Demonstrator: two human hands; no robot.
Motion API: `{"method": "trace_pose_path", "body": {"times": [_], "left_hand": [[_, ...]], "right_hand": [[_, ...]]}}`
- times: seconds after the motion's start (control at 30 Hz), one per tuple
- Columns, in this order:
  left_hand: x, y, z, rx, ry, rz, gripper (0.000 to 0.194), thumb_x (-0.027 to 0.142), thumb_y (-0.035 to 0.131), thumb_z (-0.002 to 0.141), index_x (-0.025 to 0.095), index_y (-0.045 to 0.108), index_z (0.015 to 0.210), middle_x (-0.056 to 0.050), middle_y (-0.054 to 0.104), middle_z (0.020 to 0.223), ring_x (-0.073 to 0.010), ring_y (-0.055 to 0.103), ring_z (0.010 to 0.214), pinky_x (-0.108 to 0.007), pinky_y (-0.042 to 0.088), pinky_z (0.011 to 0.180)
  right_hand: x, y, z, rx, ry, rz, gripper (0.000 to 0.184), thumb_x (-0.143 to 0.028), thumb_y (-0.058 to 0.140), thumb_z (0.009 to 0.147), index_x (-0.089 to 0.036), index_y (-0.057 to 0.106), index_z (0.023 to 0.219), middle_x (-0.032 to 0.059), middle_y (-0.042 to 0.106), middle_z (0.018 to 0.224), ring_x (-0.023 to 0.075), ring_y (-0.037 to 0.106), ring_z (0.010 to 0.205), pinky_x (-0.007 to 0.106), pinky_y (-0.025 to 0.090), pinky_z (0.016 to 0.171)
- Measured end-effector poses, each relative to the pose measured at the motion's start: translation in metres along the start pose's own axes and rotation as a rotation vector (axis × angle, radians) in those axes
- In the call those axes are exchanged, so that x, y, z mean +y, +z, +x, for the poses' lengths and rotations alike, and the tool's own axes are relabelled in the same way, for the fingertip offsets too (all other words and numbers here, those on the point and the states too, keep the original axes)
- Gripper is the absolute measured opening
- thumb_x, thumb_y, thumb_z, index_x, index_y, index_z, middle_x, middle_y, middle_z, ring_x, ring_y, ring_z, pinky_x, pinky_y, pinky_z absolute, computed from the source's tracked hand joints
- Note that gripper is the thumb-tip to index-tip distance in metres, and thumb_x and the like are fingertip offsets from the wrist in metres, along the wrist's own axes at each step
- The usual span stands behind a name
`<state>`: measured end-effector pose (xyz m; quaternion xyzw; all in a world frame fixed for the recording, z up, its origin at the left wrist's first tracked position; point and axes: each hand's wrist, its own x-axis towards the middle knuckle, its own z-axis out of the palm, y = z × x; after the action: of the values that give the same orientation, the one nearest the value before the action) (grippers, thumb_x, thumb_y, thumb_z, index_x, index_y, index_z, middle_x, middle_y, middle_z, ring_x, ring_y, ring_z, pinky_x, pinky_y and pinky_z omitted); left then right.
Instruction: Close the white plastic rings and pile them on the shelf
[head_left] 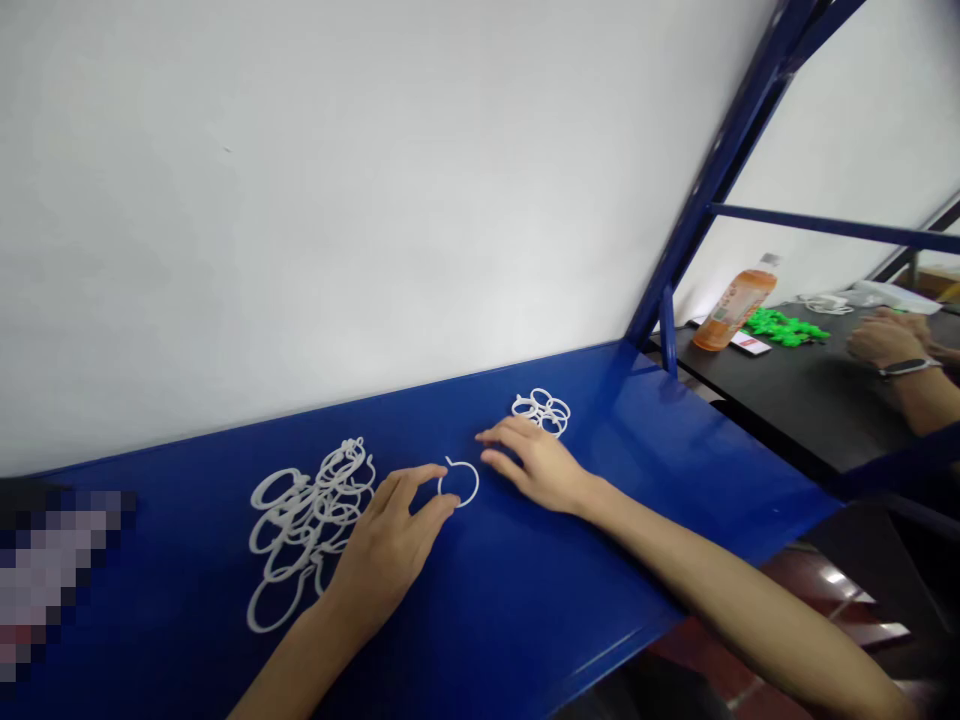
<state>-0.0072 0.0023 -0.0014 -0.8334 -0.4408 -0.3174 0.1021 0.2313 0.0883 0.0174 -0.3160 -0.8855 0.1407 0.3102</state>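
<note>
My left hand (394,535) pinches a thin white open ring (478,483) between thumb and fingers; the ring has a small bent end at its top. Left of this hand, a loose heap of similar white rings (306,520) lies tangled on the blue table (480,620), partly covered by the hand. Just right of the held ring is my right hand (536,465), its thumb and fingers apart and nothing between them. Behind its knuckles lies a smaller cluster of white rings (551,402), partly hidden by the hand.
A pale wall (337,200) closes off the table's back. Blue frame posts (709,190) rise at the right. Beyond them, a black table (780,400) bears an orange drink bottle (735,305), green pieces (787,328) and another person's hands (889,340). A pixelated patch (56,570) is at left.
</note>
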Motion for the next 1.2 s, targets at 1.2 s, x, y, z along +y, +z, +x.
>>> {"method": "trace_pose_path", "body": {"times": [1.2], "left_hand": [[-0.006, 0.003, -0.007, -0.113, -0.037, -0.058, 0.022, 0.025, 0.047, 0.100, 0.023, 0.069, 0.101, -0.005, 0.062, 0.117, -0.0204, 0.061, 0.106, -0.038, 0.057, 0.090]], "right_hand": [[0.058, -0.047, -0.008, 0.089, 0.144, -0.377, 0.008, -0.019, 0.063, 0.091, -0.019, 0.071, 0.093, 0.0091, 0.067, 0.104, 0.0259, 0.054, 0.096, 0.043, 0.052, 0.089]]}}
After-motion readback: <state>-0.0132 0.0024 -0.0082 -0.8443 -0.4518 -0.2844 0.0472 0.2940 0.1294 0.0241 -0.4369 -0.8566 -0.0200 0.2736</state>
